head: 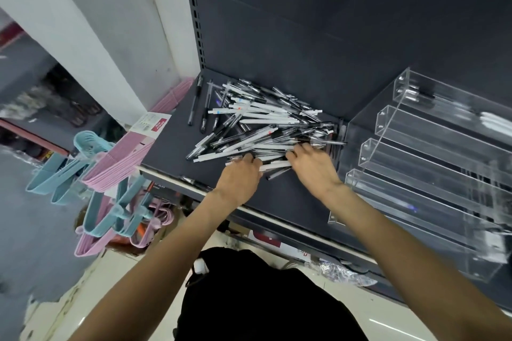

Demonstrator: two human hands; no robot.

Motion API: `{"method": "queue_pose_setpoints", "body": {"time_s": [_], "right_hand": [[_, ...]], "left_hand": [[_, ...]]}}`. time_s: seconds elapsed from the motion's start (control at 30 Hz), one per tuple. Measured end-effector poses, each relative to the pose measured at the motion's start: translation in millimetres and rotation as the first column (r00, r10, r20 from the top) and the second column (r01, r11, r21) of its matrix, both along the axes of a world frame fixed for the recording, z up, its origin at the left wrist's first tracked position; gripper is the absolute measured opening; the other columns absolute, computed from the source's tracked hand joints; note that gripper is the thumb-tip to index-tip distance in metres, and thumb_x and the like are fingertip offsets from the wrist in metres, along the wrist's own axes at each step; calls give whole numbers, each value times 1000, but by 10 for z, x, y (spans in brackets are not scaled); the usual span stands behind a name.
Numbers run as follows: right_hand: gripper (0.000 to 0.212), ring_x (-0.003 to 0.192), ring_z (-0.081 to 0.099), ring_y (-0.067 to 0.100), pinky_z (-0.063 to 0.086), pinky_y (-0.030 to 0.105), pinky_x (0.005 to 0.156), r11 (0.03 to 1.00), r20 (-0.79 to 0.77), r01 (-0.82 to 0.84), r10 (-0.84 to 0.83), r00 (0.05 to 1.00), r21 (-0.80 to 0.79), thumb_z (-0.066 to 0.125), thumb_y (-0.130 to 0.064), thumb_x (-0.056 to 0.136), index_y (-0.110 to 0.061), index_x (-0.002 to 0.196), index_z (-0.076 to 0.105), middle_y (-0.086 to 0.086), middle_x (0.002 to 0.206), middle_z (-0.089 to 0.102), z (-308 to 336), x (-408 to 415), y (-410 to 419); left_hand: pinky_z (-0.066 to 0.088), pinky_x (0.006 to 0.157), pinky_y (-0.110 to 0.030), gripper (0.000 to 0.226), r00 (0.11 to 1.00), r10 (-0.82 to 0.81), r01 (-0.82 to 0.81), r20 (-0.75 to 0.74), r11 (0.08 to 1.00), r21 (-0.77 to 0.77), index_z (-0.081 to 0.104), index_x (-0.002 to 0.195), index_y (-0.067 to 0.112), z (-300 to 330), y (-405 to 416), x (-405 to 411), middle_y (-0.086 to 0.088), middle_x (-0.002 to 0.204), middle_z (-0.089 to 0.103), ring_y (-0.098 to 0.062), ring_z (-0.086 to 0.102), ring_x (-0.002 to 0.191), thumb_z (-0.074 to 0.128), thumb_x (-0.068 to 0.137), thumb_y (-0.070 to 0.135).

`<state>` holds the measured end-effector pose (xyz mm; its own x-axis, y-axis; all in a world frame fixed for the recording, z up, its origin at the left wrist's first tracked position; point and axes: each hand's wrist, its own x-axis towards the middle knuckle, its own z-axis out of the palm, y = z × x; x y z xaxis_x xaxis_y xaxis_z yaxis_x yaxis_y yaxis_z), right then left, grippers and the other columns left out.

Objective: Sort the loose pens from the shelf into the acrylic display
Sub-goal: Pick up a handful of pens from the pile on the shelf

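Nearest the camera, a black garment is filling the bottom of the view, and two bare forearms are reaching up and away from it toward a dark shelf. The left hand is lying palm down at the near edge of a pile of loose pens, its fingers curling down into the pens; whether this grip is actually closing on a pen cannot be told, as the fingertips are hiding among the barrels. The right hand is sitting just beside it, also palm down, with its fingers spreading forward over the pens on the right side of the pile; its grip is likewise unclear.

The pens, white-barrelled and clear-with-black, are lying crisscrossed on the left half of the shelf, with a few strays resting apart near the left rear corner. Just right of the pile, the acrylic display is standing on the same shelf, its clear tiers stepping upward toward the back; a few pens are showing in the uppermost tier.

Off the shelf's left end, pink hangers and blue hangers are hanging in bundles. Behind everything, the dark back panel is rising.
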<state>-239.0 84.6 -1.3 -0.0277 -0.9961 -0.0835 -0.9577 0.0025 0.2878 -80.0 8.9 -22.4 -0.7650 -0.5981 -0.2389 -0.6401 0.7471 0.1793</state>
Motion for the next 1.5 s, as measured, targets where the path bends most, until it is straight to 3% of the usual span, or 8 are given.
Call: {"method": "queue_pose_setpoints", "body": {"time_s": [0.3,0.43,0.53,0.63,0.7,1.07,1.3,1.5], "right_hand": [[34,60,59,20,36,21,36,990,38,-48,53,998,-132,84,0,40,-13,63,63,2,61,58,117,-178,36],[19,69,63,22,49,26,48,886,261,175,-64,963,-429,82,-11,66,-12,79,68,2,73,64,436,-334,118],[13,72,64,18,53,31,66,790,784,533,-111,611,-304,70,-22,84,-13,94,70,0,82,69,745,-272,152],[12,67,62,2,53,21,65,827,1000,561,-27,1,22,69,-11,84,-18,93,69,-6,75,66,942,-59,114],[14,67,63,0,53,17,63,859,985,500,-24,-170,107,68,-5,84,-15,93,68,-4,76,67,976,58,110],[13,74,65,12,56,25,69,866,983,474,-96,-158,161,73,-11,80,-18,90,68,2,82,67,876,135,103],[9,65,58,9,45,21,54,909,936,221,-339,-98,352,69,-10,83,-16,90,67,-1,78,65,865,137,-53],[5,53,51,7,41,16,52,882,882,22,-470,-11,471,64,-14,87,-11,90,64,-1,65,56,880,279,-229]], "left_hand": [[47,71,-38,34,998,59,-59,-11,998,-13,44,125,14,178,103,-8,-7,108,67,-32,65,96,26,104,34],[42,60,-34,24,830,408,-220,-379,865,450,54,101,17,378,28,354,3,77,61,-17,56,64,34,103,30],[50,60,-24,21,487,742,-67,-461,558,827,58,101,15,642,165,367,6,82,62,-5,56,63,38,102,21],[55,68,-21,20,410,836,59,-365,375,925,60,107,12,801,322,191,5,90,72,-7,68,77,41,101,18],[56,70,-23,20,395,857,88,-331,324,942,61,109,15,821,391,98,6,98,74,-13,71,85,44,100,20],[57,70,-27,21,427,866,196,-261,193,961,60,115,15,838,575,43,-4,102,72,-23,72,88,48,97,19],[58,72,-32,21,500,851,241,-163,43,969,61,110,10,795,600,171,-4,90,71,-21,70,78,44,99,16],[57,68,-32,23,382,922,382,-66,-93,919,59,107,9,725,684,196,-1,77,65,-17,65,68,41,98,18]]}}
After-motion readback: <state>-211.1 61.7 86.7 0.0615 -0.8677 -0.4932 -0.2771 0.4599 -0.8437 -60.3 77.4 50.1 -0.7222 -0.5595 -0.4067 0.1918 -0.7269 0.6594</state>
